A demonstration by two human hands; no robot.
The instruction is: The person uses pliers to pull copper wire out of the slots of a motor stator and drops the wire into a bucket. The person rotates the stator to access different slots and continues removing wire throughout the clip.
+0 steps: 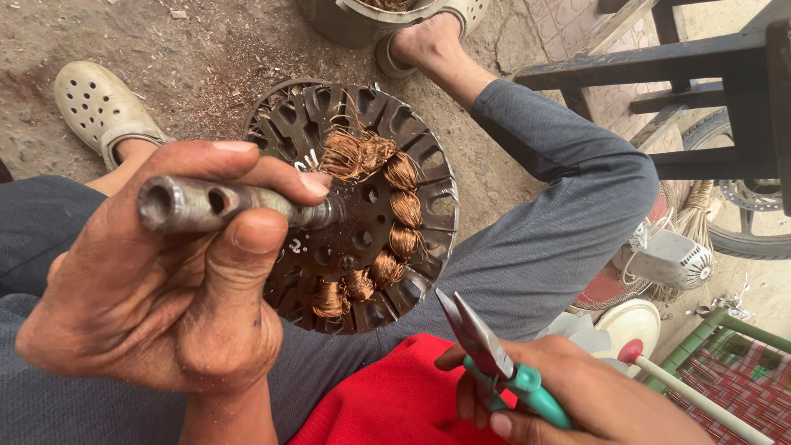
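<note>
dusty, gritty ground point(206, 49) lay under everything, strewn with small crumbs and chips.

nearest the camera, the left hand point(156, 288) was closed tight around a dull grey metal shaft point(222, 204), a tube with a hollow end and a round hole in its side, thumb and forefinger meeting near its far end. the right hand point(577, 395), partly cut off by the lower edge, was wrapped around the teal handles of a pair of pliers point(490, 354); the steel jaws pointed up and left, nearly together, gripping nothing. a red cloth point(387, 395) lay over the lap between the hands, on grey trousers point(544, 214).

just beyond, the shaft carried a round, dark slotted stator point(354, 206), held tilted over the bent knee. bundles of copper winding point(387, 198) hung along its right side and bottom, frayed at the top; the left slots were bare, and the left hand hid its lower left part.

farther off were two cream perforated clogs point(99, 103), one on each foot, the far one half hidden. a grey round vessel point(362, 16) was cut off at the top edge. to the right stood a dark wooden frame point(684, 82), a tyre point(741, 231), a small white fan housing point(671, 259) and a green-framed woven cot point(741, 371).
</note>
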